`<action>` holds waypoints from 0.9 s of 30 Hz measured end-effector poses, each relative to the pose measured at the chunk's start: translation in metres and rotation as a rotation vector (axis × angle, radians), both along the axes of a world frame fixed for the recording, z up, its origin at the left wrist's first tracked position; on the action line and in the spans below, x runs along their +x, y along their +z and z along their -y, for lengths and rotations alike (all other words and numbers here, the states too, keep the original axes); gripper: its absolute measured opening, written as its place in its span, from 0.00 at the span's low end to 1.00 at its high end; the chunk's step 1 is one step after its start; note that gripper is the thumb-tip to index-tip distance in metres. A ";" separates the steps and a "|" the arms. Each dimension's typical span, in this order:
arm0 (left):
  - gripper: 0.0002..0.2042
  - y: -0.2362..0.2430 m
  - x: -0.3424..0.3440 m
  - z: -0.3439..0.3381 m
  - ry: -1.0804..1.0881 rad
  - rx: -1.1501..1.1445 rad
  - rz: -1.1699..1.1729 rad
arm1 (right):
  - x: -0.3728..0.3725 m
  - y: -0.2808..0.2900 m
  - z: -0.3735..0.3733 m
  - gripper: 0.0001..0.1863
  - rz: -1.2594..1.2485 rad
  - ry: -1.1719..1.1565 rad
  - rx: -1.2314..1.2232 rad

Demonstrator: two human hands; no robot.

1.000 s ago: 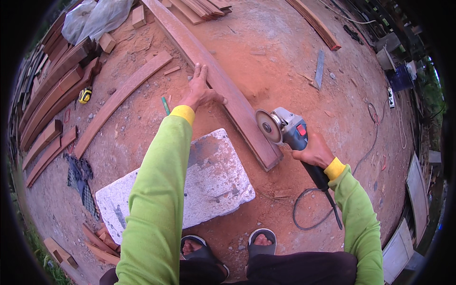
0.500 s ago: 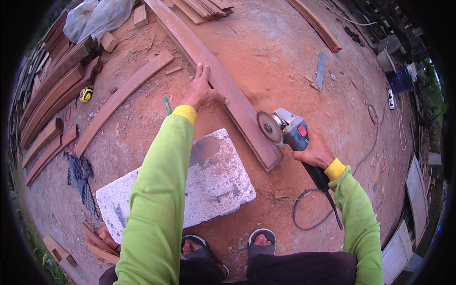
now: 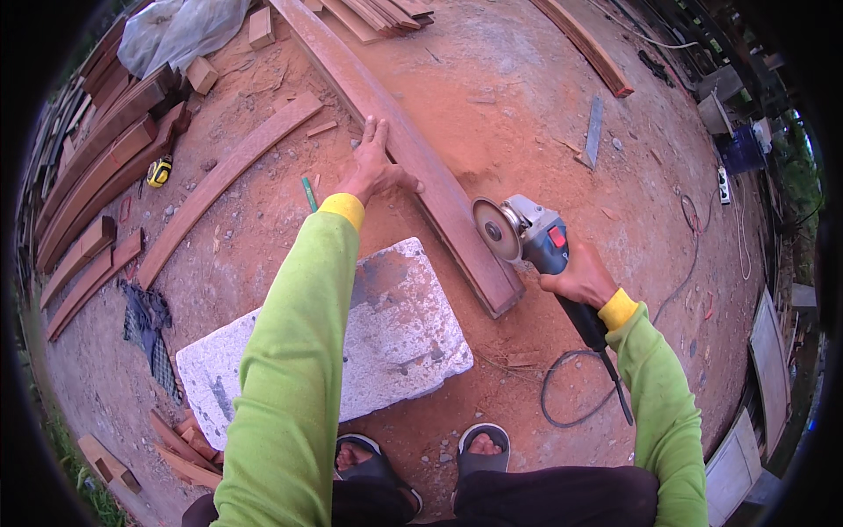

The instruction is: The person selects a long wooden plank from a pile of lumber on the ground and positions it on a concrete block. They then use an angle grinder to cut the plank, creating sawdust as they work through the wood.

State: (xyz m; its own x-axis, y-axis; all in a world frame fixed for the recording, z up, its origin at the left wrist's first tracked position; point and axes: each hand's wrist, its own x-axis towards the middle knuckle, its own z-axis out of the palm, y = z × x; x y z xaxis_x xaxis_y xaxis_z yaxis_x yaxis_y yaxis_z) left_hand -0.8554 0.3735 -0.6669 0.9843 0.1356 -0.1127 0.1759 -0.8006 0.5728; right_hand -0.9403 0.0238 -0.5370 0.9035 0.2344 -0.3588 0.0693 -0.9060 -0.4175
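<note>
A long reddish-brown wooden plank (image 3: 430,180) runs from the top of the view down toward the middle, its near end beside a pale, speckled block (image 3: 399,329). My left hand (image 3: 373,167) lies on the plank's left edge, fingers stretched forward and thumb spread across the top. In my right hand (image 3: 584,274) is an angle grinder (image 3: 544,237), my fingers wrapped round its blue body. Its round disc (image 3: 497,230) is at the plank's right edge, near the end; whether they touch I cannot tell. From the black handle a cord (image 3: 562,422) loops over the ground.
Stacked timber (image 3: 114,167) and a yellow tape measure (image 3: 159,171) are at left, near a curved-looking board (image 3: 228,184). A green marker-like stick (image 3: 309,195) lies by my left wrist. Farther right are a grey metal strip (image 3: 594,132) and a white power strip (image 3: 724,184).
The grinder and my right hand have shifted very slightly left and up. My left hand and the plank stay in place.
</note>
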 end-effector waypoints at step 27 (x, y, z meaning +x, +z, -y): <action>0.66 0.006 0.000 0.004 -0.012 -0.004 0.006 | 0.007 -0.002 -0.002 0.30 0.011 0.033 -0.037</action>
State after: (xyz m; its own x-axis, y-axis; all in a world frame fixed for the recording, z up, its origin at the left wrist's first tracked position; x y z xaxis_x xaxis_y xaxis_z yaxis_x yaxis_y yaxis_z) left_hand -0.8553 0.3700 -0.6611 0.9865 0.1233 -0.1077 0.1630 -0.8005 0.5767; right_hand -0.9338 0.0254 -0.5387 0.8993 0.2507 -0.3583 0.1036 -0.9182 -0.3825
